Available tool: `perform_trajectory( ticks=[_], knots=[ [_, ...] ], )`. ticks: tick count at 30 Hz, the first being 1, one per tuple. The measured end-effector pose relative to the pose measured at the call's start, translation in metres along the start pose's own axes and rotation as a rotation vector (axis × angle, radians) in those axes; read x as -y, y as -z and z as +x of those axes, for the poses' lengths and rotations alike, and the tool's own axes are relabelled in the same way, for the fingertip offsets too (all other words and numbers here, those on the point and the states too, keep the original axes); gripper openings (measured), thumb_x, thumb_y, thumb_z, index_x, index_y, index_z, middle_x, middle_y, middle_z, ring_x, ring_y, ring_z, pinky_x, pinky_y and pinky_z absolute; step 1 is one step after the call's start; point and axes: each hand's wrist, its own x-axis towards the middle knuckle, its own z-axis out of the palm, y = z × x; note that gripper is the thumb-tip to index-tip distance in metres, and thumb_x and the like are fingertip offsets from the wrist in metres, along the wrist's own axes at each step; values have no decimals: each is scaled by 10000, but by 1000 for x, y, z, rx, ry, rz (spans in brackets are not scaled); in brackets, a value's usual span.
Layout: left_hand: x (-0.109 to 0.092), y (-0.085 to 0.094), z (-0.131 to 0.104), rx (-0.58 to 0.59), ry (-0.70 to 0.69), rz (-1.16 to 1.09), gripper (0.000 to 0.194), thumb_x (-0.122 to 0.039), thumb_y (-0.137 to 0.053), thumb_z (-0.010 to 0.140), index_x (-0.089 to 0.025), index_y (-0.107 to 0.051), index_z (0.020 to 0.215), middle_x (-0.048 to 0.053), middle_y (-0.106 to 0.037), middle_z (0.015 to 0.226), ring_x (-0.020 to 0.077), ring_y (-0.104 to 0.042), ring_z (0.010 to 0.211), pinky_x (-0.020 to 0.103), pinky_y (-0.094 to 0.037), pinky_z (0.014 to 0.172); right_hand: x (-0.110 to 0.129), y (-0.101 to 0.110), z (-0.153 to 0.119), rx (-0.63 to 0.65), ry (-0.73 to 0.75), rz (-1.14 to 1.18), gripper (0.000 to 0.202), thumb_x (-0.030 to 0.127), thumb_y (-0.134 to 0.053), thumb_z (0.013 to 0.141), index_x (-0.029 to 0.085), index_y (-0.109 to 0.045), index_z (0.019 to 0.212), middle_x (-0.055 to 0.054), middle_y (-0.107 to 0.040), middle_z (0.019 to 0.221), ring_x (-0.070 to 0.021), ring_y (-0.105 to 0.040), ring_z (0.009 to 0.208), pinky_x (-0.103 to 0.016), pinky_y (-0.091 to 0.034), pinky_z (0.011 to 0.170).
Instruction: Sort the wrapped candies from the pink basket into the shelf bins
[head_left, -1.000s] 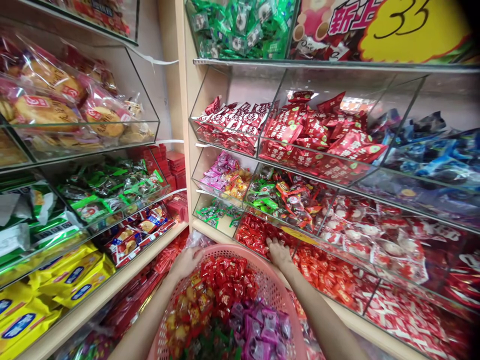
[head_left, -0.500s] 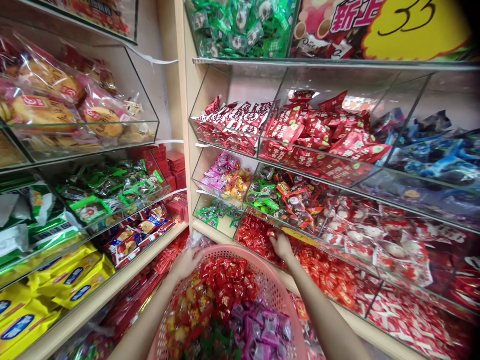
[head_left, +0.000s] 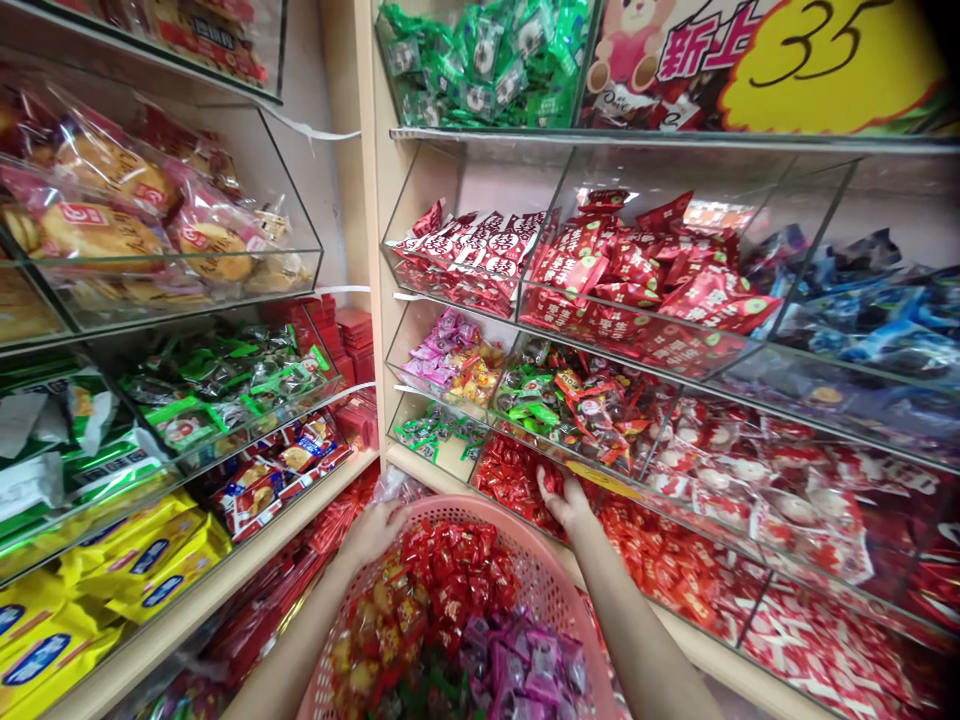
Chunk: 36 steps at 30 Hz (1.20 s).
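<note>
A pink plastic basket (head_left: 555, 560) holds wrapped candies in separate heaps: red candies (head_left: 465, 570), yellow-gold candies (head_left: 382, 620), purple candies (head_left: 525, 655) and dark green ones at the near side. My left hand (head_left: 371, 532) is closed on the basket's far-left rim. Over the low bin of red-wrapped candies (head_left: 506, 470), behind the basket, my right hand (head_left: 568, 502) is turned partly palm up. Its fingers curl round a few red candies (head_left: 551, 480).
Clear-fronted bins of wrapped sweets rise on both sides, meeting at a wooden corner post (head_left: 369, 200). Orange-red candies (head_left: 667, 560) fill the bin right of my right hand. Yellow packets (head_left: 142, 560) lie low on the left. A yellow price sign (head_left: 832, 65) hangs upper right.
My right hand has turned from reaching down into the red candies to a more palm-up pose, with red candies now showing in its fingers. My left hand stays on the rim.
</note>
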Motion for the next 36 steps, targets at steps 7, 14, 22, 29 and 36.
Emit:
perform_trajectory(
  ticks=[7, 14, 22, 29, 36],
  knots=[
    [4, -2, 2, -20, -87, 18, 443, -494, -298, 839, -202, -627, 892, 55, -670, 871, 182, -607, 823, 243, -401, 731, -4, 0, -3, 15, -19, 62, 191, 272, -373, 828, 221, -519, 940, -13, -622, 978, -137, -592, 935, -298, -543, 726],
    [1, -1, 0, -7, -48, 12, 418, -474, -319, 837, -200, -628, 901, 53, -665, 865, 184, -600, 823, 248, -396, 738, -9, 4, 0, 46, -29, 41, 148, 299, -438, 793, 244, -506, 911, 6, -626, 921, -149, -601, 903, -336, -536, 741],
    [1, -1, 0, -13, -71, 17, 427, -472, -307, 841, -192, -627, 869, 46, -658, 810, 174, -597, 777, 239, -391, 703, -9, 3, -7, 102, -9, -77, 286, 382, -309, 826, 295, -464, 1050, -5, -571, 1075, -157, -571, 969, -357, -522, 735],
    [5, -2, 2, -15, -107, 0, 435, -486, -300, 841, -202, -625, 891, 42, -662, 823, 169, -601, 774, 236, -395, 703, -10, 4, -12, 111, 114, -291, 300, 367, -270, 832, 321, -494, 1025, 9, -596, 1012, -153, -559, 983, -359, -514, 736],
    [4, -3, 2, -15, -102, 18, 435, -473, -309, 842, -188, -637, 875, 55, -670, 841, 174, -602, 778, 234, -398, 696, -7, -7, -39, 143, -158, 355, 74, 271, -541, 768, 229, -553, 829, 35, -644, 748, -93, -621, 685, -216, -531, 623]
  ],
)
